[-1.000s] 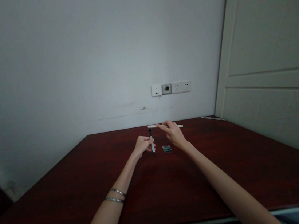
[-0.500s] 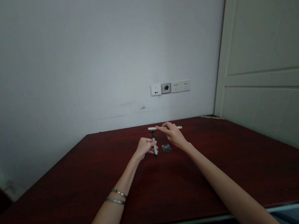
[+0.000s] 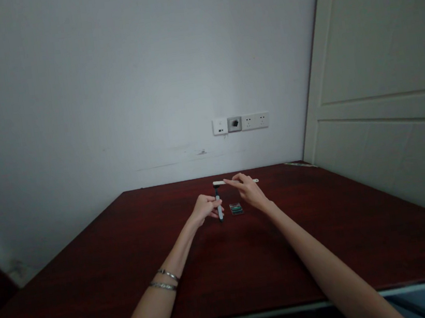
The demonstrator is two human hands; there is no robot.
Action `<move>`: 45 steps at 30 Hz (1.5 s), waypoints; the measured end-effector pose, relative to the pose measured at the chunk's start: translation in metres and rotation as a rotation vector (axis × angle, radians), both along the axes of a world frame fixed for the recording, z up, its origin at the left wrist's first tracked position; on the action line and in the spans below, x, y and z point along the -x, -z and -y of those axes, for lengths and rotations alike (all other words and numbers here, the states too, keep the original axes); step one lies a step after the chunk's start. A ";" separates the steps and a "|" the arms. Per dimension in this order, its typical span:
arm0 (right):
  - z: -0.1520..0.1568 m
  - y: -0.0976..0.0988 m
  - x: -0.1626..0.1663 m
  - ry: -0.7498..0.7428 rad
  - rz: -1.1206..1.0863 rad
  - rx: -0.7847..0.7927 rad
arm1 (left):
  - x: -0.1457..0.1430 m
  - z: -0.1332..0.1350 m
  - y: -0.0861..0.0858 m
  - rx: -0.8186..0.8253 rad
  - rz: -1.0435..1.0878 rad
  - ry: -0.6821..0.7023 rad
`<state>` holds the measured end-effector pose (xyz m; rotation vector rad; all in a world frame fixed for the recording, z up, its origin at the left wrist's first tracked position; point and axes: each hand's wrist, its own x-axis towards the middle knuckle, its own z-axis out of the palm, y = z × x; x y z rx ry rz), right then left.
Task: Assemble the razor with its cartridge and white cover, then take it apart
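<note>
My left hand (image 3: 204, 207) is closed around the handle of a small razor (image 3: 219, 207), holding it upright over the dark red table (image 3: 94, 268). My right hand (image 3: 248, 192) reaches forward with its fingers pinched on a long white stick-like object (image 3: 219, 183) whose left end sits just above the razor's top. A small green cartridge case (image 3: 236, 208) lies on the table between my two hands. Two thin bracelets (image 3: 164, 279) circle my left wrist.
A white wall stands behind the table, with a strip of sockets (image 3: 240, 123) on it. A pale door (image 3: 388, 94) rises along the table's right side. A thin flat strip (image 3: 295, 165) lies at the far right corner of the table.
Both hands have stayed almost in place. The razor handle shifted slightly right and nearer the white object's end. The camera tilted a little, so the scene sits slightly lower.
</note>
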<state>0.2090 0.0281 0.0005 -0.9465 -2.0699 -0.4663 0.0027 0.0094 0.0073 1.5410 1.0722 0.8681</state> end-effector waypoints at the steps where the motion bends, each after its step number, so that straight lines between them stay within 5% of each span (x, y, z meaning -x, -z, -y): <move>1: 0.000 0.000 -0.003 0.008 -0.002 0.000 | 0.000 0.000 0.000 -0.001 -0.001 -0.001; 34: 0.005 -0.006 0.006 0.008 0.066 -0.064 | -0.001 0.003 -0.001 -0.039 0.019 0.027; 45: 0.004 -0.008 -0.016 -0.043 -0.250 0.065 | 0.001 0.000 -0.002 -0.095 0.042 -0.013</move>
